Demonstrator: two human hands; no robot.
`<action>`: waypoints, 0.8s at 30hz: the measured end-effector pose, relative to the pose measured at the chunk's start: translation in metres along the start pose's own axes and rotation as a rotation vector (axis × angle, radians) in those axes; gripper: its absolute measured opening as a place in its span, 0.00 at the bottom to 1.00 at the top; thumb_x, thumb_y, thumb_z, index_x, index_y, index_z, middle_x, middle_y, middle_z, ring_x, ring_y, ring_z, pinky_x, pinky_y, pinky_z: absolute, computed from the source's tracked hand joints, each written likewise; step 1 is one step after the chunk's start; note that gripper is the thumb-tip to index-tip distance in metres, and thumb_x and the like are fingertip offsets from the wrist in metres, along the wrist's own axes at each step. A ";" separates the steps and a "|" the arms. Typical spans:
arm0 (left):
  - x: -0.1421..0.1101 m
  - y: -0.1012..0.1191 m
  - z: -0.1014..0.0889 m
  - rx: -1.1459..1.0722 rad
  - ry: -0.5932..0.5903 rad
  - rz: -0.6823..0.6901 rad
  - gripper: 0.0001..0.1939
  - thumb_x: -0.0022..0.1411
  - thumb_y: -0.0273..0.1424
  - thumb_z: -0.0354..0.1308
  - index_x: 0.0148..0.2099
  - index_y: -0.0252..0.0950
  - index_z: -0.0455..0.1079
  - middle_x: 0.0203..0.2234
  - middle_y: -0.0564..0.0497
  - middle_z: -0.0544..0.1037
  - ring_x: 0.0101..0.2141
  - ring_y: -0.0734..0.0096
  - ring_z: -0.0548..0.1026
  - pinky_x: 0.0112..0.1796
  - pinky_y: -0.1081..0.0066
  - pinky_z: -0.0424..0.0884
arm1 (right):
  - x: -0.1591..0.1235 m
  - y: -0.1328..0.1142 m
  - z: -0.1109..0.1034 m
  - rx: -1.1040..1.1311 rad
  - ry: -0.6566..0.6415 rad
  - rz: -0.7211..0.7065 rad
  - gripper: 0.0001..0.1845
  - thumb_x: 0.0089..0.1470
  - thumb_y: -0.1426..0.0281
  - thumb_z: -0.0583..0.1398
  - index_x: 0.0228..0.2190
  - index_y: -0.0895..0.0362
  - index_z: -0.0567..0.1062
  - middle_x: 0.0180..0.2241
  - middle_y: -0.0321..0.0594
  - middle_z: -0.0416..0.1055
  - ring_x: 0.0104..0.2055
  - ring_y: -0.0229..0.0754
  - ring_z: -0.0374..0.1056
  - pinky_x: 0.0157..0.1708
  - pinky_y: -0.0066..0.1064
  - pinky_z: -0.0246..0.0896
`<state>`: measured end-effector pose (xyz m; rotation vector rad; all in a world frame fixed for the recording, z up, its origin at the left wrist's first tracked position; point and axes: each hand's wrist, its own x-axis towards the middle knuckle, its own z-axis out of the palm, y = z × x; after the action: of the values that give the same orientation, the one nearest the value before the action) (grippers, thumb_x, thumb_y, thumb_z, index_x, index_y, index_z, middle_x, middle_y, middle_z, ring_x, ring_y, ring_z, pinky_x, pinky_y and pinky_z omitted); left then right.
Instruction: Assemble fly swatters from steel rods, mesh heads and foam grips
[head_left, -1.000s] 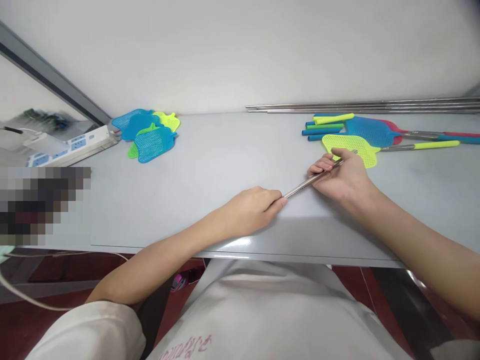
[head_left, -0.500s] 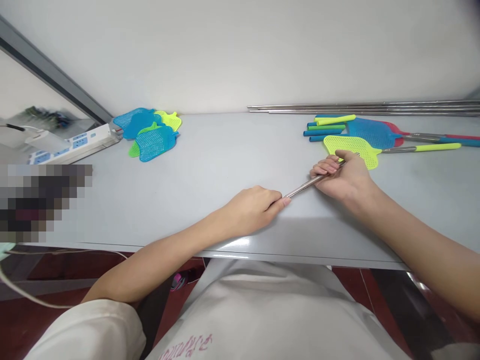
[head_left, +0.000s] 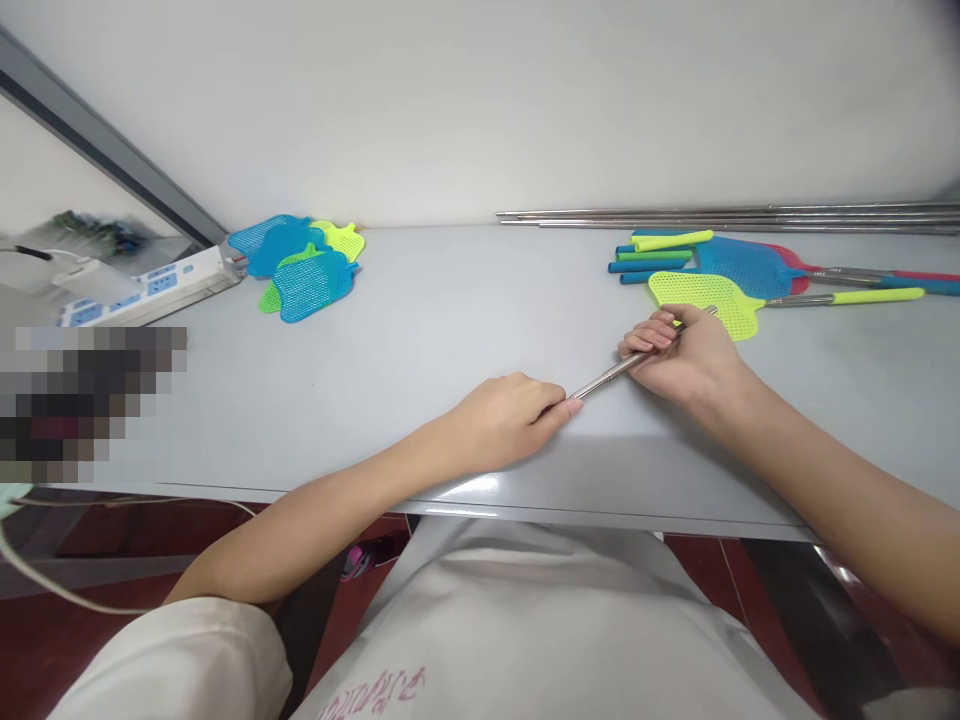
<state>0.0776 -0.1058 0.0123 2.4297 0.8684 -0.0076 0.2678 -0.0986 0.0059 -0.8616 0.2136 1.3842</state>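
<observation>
A slim metal telescopic rod slants between my hands above the table. My left hand is closed on its lower left end, thumb along it. Fingers curled and palm up, my right hand grips the rod's upper part, whose tip sticks out by the thumb. Just behind the right hand lies a yellow-green fly swatter, partly hidden by it. Farther back are a blue fly swatter and a red one beneath it. Blue, green and yellow plastic handle tubes lie beside them.
Several loose swatter heads, blue and green-yellow, are piled at the back left of the grey table. Long metal rods lie along the wall. A white power strip with a plugged-in adapter sits at the left.
The rod's tip shows slightly more by my right thumb, which has shifted a little. Both hands keep hold of the rod in nearly the same place.
</observation>
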 end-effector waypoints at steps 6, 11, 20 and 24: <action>-0.001 0.001 0.000 0.001 -0.005 0.002 0.22 0.65 0.42 0.36 0.23 0.35 0.54 0.16 0.55 0.62 0.18 0.77 0.59 0.23 0.72 0.51 | 0.000 0.000 0.001 -0.008 -0.002 0.005 0.10 0.45 0.78 0.48 0.19 0.57 0.50 0.13 0.26 0.40 0.12 0.26 0.40 0.12 0.20 0.42; -0.001 0.002 -0.001 0.007 0.000 -0.005 0.22 0.65 0.42 0.37 0.23 0.35 0.54 0.15 0.55 0.61 0.18 0.77 0.58 0.22 0.72 0.50 | -0.001 0.001 0.000 -0.027 -0.008 0.022 0.10 0.46 0.78 0.48 0.20 0.57 0.50 0.13 0.26 0.40 0.12 0.27 0.39 0.11 0.21 0.42; -0.001 0.006 -0.004 -0.003 0.000 -0.029 0.22 0.64 0.42 0.40 0.22 0.36 0.57 0.14 0.56 0.60 0.17 0.77 0.57 0.22 0.72 0.48 | -0.007 0.005 0.003 -0.113 -0.036 0.059 0.10 0.47 0.78 0.48 0.20 0.56 0.49 0.12 0.26 0.41 0.11 0.28 0.41 0.12 0.21 0.44; -0.001 0.007 -0.005 0.012 0.006 -0.030 0.21 0.63 0.42 0.41 0.23 0.36 0.59 0.14 0.56 0.60 0.17 0.77 0.57 0.22 0.73 0.48 | -0.007 0.006 0.003 -0.151 -0.043 0.066 0.11 0.48 0.78 0.48 0.20 0.56 0.49 0.13 0.26 0.40 0.12 0.28 0.41 0.12 0.21 0.45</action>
<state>0.0800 -0.1084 0.0205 2.4288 0.9101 -0.0169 0.2596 -0.1023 0.0099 -0.9556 0.1069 1.4931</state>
